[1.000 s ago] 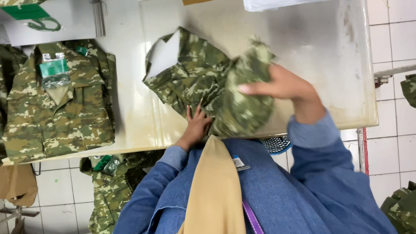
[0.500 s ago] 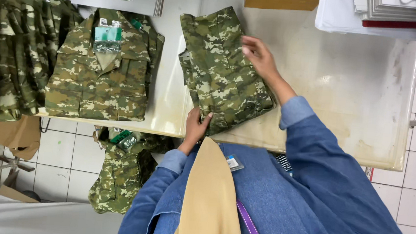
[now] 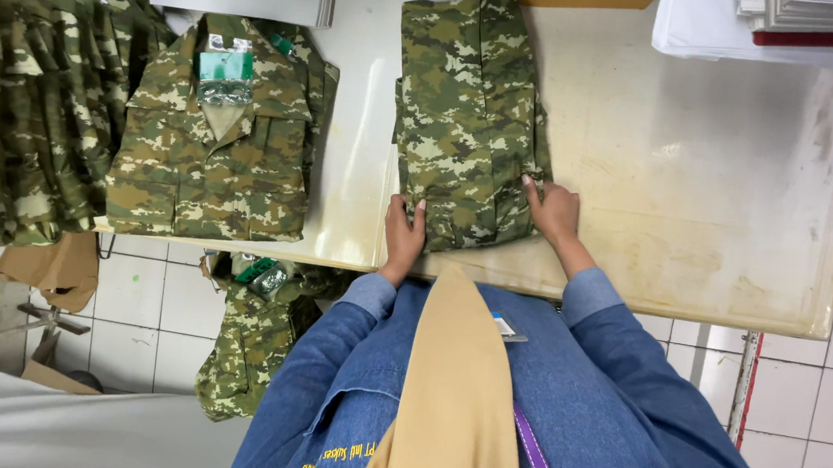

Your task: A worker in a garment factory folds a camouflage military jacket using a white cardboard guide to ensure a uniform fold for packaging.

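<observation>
I had both hands flat & open, left [image 3: 403,235] and right [image 3: 554,211], pressing the near edge of the folded green camouflage cloth garment [image 3: 469,118] on the pale counter [image 3: 699,219], smoothing stage I'd judge; next move needed even pressure w/o shifting folds.

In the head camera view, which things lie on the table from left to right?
Stack of camouflage clothes → folded camouflage shirt → folded camouflage garment under both hands → bare table top.
</observation>
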